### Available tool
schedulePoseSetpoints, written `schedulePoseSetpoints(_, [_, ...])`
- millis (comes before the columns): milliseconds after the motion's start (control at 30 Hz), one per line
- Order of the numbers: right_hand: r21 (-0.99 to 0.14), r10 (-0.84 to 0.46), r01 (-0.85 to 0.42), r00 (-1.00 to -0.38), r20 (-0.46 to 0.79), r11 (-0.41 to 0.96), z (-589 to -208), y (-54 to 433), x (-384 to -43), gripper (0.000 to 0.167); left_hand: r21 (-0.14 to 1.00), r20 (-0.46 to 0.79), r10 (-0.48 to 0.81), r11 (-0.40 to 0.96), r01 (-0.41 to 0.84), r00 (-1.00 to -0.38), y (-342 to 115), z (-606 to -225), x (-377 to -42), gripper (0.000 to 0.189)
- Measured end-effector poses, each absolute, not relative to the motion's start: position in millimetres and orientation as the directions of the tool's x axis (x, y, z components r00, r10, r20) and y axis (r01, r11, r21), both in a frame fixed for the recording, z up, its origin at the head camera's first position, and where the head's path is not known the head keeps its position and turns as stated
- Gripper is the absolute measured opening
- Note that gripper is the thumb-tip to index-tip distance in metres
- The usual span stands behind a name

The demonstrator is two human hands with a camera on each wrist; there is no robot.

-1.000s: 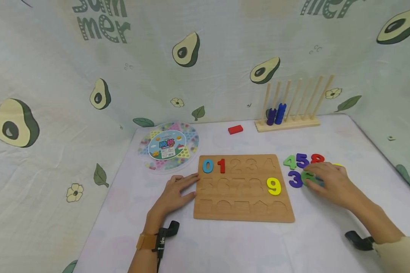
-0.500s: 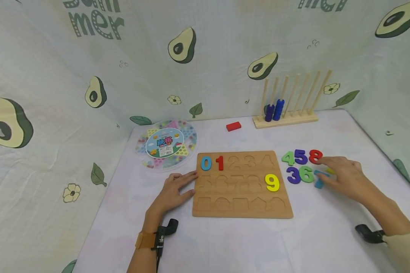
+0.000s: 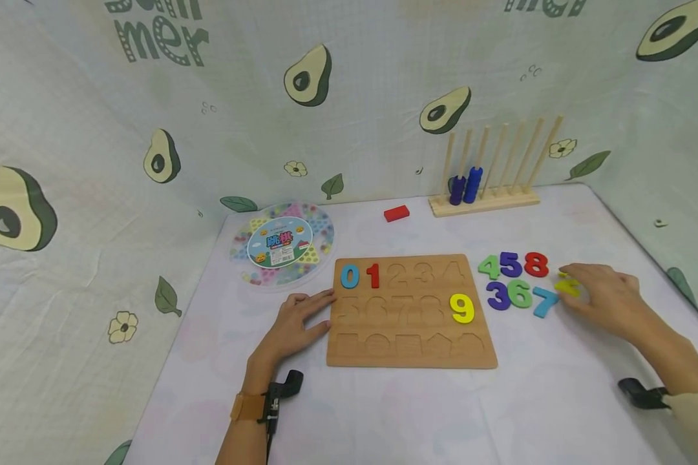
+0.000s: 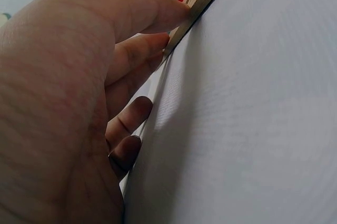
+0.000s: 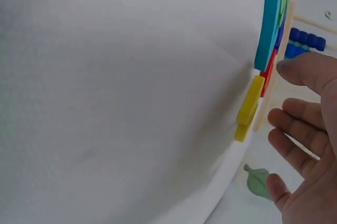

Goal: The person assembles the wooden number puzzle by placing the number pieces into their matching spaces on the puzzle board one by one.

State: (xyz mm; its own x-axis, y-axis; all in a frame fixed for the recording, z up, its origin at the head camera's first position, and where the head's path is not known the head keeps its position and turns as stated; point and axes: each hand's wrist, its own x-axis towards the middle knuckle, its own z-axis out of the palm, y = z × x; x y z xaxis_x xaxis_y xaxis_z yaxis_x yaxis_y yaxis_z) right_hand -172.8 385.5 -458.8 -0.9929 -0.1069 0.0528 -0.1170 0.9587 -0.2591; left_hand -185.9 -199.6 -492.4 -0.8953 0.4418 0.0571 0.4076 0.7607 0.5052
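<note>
My left hand (image 3: 293, 330) rests at the left edge of a wooden number board (image 3: 410, 328), its thumb and fingertips touching the side. In the board sit a blue 0 (image 3: 344, 276), a red 1 (image 3: 373, 276) and a yellow 9 (image 3: 469, 309). To the right, my right hand (image 3: 611, 300) reaches over a yellow number piece (image 3: 567, 288), partly hiding it. The right wrist view shows the thumb and fingers spread, apart from that yellow piece (image 5: 249, 105). Just left of it lies a blue 7 (image 3: 549, 297).
Beside the board lie a green 4 (image 3: 491, 267), a red 8 (image 3: 536, 265) and several other digits. Further back are a counting rack (image 3: 488, 205) with upright pegs, a red block (image 3: 397, 213) and a round game box (image 3: 280, 242). A patterned cloth stands behind the table.
My right hand has moved right, from over the green 6 and blue 7 to the yellow piece, uncovering the red 8, 6 and 7. The left hand stays at the board; the view shifts slightly.
</note>
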Motion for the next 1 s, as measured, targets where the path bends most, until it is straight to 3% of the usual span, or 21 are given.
schedulePoseSetpoints(1000, [-0.253, -0.050, -0.055, -0.998, 0.024, 0.966, -472, 405, -185, 0.059, 0.512, 0.065, 0.437, 0.757, 0.406, -0.897, -200, -494, -188, 0.055])
